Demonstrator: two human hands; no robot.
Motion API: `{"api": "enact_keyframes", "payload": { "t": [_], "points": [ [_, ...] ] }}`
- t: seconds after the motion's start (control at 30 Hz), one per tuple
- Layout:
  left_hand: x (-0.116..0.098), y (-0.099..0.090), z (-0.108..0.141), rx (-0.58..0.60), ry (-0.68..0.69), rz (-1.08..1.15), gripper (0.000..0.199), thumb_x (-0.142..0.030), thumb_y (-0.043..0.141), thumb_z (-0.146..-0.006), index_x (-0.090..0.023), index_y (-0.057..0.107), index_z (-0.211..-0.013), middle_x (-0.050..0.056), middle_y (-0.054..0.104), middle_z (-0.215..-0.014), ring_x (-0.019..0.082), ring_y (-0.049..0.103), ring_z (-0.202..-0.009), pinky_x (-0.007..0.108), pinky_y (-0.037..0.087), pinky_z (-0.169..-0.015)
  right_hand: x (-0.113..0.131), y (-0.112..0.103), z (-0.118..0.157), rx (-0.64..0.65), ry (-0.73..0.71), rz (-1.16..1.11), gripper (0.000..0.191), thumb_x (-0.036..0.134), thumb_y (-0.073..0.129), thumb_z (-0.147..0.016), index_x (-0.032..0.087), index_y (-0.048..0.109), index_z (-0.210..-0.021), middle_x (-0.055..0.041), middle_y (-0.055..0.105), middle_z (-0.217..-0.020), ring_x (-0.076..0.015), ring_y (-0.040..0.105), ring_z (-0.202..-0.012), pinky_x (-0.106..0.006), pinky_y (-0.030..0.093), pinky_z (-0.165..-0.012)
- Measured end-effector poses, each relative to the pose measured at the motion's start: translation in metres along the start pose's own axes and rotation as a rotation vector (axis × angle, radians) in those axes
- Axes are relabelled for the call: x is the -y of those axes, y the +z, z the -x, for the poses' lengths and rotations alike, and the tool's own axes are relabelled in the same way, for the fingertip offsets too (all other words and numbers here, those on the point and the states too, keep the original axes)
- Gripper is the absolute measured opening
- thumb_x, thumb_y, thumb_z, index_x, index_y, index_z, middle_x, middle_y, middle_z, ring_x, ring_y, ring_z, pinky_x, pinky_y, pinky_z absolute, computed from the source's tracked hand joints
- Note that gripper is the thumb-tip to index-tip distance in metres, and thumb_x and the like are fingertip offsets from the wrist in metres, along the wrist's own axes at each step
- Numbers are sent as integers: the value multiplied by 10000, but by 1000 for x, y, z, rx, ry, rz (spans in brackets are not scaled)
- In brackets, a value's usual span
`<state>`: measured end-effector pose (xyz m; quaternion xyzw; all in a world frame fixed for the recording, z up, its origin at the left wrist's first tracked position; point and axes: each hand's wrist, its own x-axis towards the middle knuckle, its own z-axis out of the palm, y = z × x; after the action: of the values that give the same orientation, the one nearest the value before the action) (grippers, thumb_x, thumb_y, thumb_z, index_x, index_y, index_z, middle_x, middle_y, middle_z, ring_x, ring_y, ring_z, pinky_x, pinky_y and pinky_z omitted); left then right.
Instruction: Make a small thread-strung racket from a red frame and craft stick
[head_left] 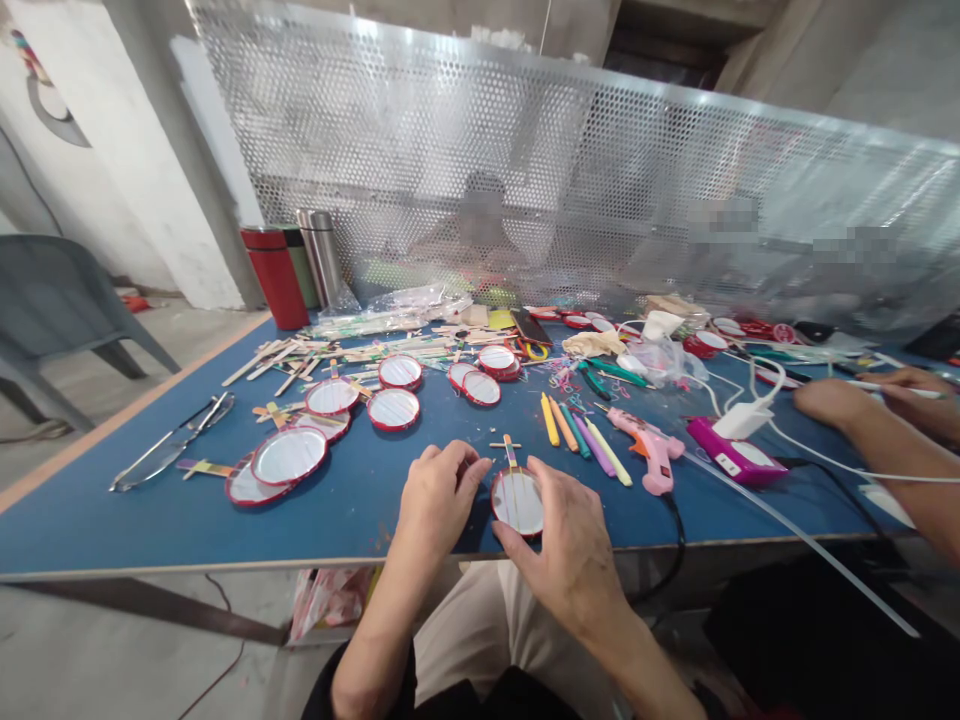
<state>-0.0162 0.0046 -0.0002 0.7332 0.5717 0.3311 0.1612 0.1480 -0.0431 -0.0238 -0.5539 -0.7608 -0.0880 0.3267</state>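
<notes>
Blue work table [172, 535] before a perforated metal panel [420, 130]

On the table, at the near edge, a round red-rimmed mirror [517, 502] lies between the two hands of the person. A small cross of craft sticks [511, 452] stands out from its far side. The right hand [574, 535] holds this mirror by the rim, with its thumb at the near side and its fingers along the right side. The left hand [441, 492] is just beside, on the left; its thumb and forefinger are narrow, almost together, but I cannot tell if they hold something.

To the left lie more red-rimmed mirrors [291, 455], some of them overlapping, and farther left clear glasses [176, 440]. Behind is a heap of loose wooden sticks [281, 358], with a red bottle [277, 280] at the far left. On the right are coloured pens [580, 437], a pink glue gun [655, 462] and a purple power strip [735, 455]. At the far right, the forearm of another person [889, 430] reaches over the table.
</notes>
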Motion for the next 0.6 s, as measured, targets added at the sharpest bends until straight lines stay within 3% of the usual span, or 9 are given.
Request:
{"api": "enact_keyframes", "payload": {
  "t": [0.33,0.6],
  "points": [
    [0,1,0,-3,5,-20,127,-277,539,-890,-222,633,-824,7,693,-787,194,577,-795,296,423,-725,5,0,-8,73,102,-13,648,302,644,-749,152,376,-1319,-169,646,-1129,-334,589,-1051,-500,443,-865],
    [-1,1,1,3,3,-37,128,-273,538,-898,-216,625,-824,9,681,-775,198,564,-789,298,417,-718,7,0,-11,86,100,8,657,288,623,-740,160,379,-1337,-175,649,-1124,-343,603,-1034,-500,453,-835]
  ]
}}
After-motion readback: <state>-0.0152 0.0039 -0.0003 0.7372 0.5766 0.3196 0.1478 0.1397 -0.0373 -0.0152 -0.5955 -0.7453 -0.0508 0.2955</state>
